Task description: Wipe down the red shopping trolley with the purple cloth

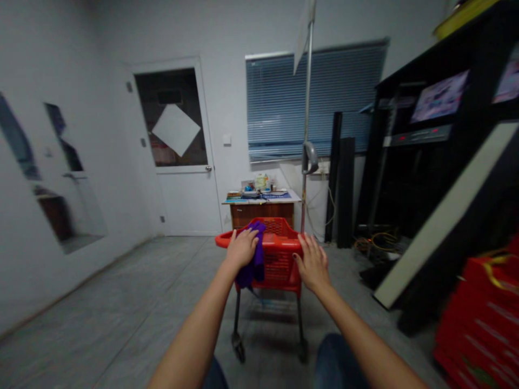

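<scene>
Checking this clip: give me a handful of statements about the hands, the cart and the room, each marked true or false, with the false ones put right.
1. The left hand is on the purple cloth. True.
2. The right hand is on the cloth too. False: it is at the right end of the cart's handle, apart from the cloth.
3. The cart's basket is blue. False: it is red.
4. The white door is shut. True.
5. The window blinds are left of the door. False: they are to its right.
</scene>
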Demonstrator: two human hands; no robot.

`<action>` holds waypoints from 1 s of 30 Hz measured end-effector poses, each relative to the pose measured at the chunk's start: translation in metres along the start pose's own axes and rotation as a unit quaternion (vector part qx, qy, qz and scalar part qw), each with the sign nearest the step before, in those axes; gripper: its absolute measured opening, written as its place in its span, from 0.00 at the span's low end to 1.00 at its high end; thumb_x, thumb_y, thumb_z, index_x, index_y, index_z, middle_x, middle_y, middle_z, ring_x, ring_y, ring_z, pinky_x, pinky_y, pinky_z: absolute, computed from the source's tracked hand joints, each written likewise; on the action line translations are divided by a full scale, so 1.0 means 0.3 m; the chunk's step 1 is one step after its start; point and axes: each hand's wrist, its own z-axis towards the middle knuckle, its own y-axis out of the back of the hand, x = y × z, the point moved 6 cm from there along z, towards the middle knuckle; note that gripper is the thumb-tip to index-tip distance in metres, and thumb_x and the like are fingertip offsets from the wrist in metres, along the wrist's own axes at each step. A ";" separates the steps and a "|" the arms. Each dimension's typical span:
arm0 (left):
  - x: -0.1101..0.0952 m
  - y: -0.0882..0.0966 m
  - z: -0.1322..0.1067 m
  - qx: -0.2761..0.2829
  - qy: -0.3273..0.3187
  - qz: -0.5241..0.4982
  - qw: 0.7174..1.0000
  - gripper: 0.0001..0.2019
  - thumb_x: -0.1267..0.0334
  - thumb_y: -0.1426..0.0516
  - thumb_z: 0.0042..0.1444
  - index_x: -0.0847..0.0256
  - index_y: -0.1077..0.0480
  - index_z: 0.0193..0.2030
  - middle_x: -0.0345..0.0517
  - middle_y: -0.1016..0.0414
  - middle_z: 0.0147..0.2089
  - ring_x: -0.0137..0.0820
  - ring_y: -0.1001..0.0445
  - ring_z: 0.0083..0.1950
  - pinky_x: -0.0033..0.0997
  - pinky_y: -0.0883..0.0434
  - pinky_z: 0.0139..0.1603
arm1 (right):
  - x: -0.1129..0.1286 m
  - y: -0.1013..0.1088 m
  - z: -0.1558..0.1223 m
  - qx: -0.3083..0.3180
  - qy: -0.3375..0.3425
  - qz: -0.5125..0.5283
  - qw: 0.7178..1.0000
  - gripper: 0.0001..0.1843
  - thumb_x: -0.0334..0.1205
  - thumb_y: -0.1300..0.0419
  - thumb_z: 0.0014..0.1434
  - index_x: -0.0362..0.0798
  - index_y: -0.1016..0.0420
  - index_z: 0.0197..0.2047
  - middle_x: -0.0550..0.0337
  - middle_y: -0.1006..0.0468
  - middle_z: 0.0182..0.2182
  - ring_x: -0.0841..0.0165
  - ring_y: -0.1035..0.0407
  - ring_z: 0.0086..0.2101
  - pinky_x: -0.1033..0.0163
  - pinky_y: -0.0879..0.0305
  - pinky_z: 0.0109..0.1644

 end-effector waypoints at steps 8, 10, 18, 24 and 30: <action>-0.153 -0.024 0.009 -0.002 -0.047 -0.001 0.999 0.20 0.60 0.55 0.68 0.55 0.35 0.63 0.51 0.35 0.67 0.41 0.37 0.68 0.54 0.44 0.69 | 0.081 -0.020 -0.022 -0.015 -0.023 0.030 0.999 0.34 0.53 0.56 0.68 0.52 0.56 0.73 0.49 0.48 0.70 0.56 0.54 0.67 0.45 0.47 0.63; -0.192 -0.038 -0.002 0.009 -0.100 -0.020 0.995 0.20 0.59 0.54 0.68 0.53 0.37 0.65 0.48 0.38 0.70 0.39 0.39 0.69 0.53 0.46 0.70 | 0.082 -0.015 -0.024 -0.008 -0.011 0.025 1.000 0.34 0.54 0.56 0.68 0.53 0.56 0.73 0.50 0.48 0.70 0.57 0.54 0.67 0.46 0.47 0.63; 0.015 -0.030 -0.033 -0.033 0.006 -0.007 0.999 0.21 0.60 0.57 0.69 0.57 0.38 0.65 0.53 0.34 0.67 0.38 0.40 0.69 0.56 0.50 0.71 | 0.031 -0.013 -0.029 0.004 0.013 0.069 0.998 0.37 0.55 0.58 0.69 0.48 0.65 0.74 0.48 0.44 0.68 0.61 0.49 0.66 0.51 0.49 0.65; -0.139 -0.040 -0.036 -0.055 -0.028 0.002 0.998 0.20 0.61 0.55 0.68 0.59 0.34 0.62 0.55 0.34 0.67 0.41 0.38 0.68 0.54 0.47 0.70 | 0.102 -0.053 -0.040 0.004 0.008 0.116 0.993 0.39 0.59 0.59 0.68 0.47 0.65 0.74 0.46 0.48 0.70 0.60 0.51 0.67 0.50 0.46 0.64; -0.168 -0.053 -0.053 -0.044 -0.098 -0.029 0.994 0.20 0.58 0.56 0.69 0.54 0.37 0.64 0.49 0.35 0.68 0.38 0.38 0.68 0.54 0.48 0.71 | 0.147 -0.036 -0.033 0.037 0.044 0.084 0.995 0.38 0.58 0.59 0.69 0.49 0.64 0.74 0.50 0.48 0.70 0.59 0.53 0.67 0.49 0.49 0.66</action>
